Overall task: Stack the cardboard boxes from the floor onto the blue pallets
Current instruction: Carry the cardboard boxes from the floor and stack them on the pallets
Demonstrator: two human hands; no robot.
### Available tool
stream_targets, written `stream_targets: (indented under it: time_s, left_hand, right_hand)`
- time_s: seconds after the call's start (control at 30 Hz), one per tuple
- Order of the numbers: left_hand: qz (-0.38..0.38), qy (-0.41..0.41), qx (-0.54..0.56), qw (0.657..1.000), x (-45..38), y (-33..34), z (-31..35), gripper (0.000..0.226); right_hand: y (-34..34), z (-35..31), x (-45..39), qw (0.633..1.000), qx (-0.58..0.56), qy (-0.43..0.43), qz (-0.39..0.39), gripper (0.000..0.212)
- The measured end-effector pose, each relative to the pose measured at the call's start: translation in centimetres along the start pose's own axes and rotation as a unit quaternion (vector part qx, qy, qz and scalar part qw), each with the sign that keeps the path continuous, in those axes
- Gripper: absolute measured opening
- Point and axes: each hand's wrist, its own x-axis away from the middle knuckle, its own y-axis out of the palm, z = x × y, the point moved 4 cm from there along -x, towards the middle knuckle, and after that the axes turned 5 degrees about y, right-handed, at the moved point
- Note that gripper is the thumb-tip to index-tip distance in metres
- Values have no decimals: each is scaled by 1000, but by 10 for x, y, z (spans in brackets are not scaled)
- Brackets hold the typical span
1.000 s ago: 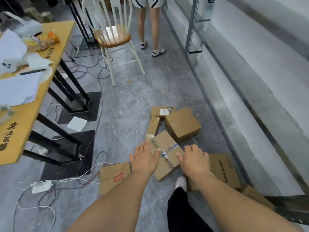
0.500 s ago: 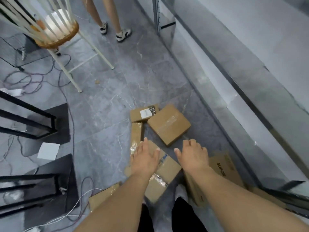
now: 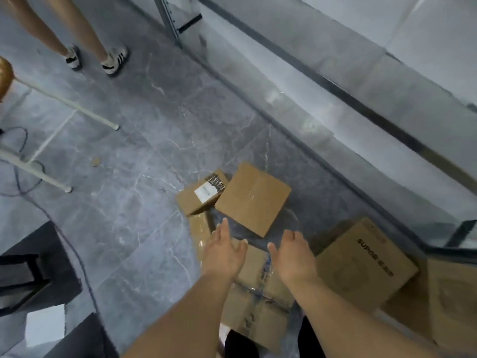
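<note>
Several cardboard boxes lie on the grey floor. A taped box point(image 3: 258, 295) lies right under my hands. My left hand point(image 3: 223, 251) hovers over its left part with straight fingers. My right hand point(image 3: 294, 257) hangs over its right part, fingers loosely bent, holding nothing. Just beyond them sits a plain square box point(image 3: 253, 198), with a labelled box point(image 3: 200, 195) to its left and a narrow flat box point(image 3: 198, 228) beneath that. A printed box point(image 3: 361, 264) lies at the right. No blue pallet is in view.
Another person's legs and shoes point(image 3: 111, 60) stand at the top left. White chair legs point(image 3: 64, 104) and a cable point(image 3: 64, 236) cross the floor at left. A black stand base point(image 3: 33, 270) is at lower left. A glass wall point(image 3: 335, 112) runs along the right.
My view has swung down and to the right, so the table and chair seat have left the frame. Both hands have stayed over the taped box and come lower toward it.
</note>
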Motion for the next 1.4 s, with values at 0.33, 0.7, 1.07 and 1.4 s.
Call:
stream_targets:
  time_s: [0.33,0.7,1.07,1.4]
  left_hand:
    - [-26,24,-32,999,-147,73,-87,76]
    - [23,-25,32,999,-287,137,-140,98]
    - [46,-74,45,995,-283,146,-133,84]
    - [66,-74,103,990,-151,50,-31,80]
  right_hand:
    - [124,-4,-124,996,-41,84,3,43]
    - [234,27,-232,965,-172,198,-23,79]
    - [218,42,-240,936,-291,198,-17,44]
    - [55,59,-128,944,-300,139,3,42]
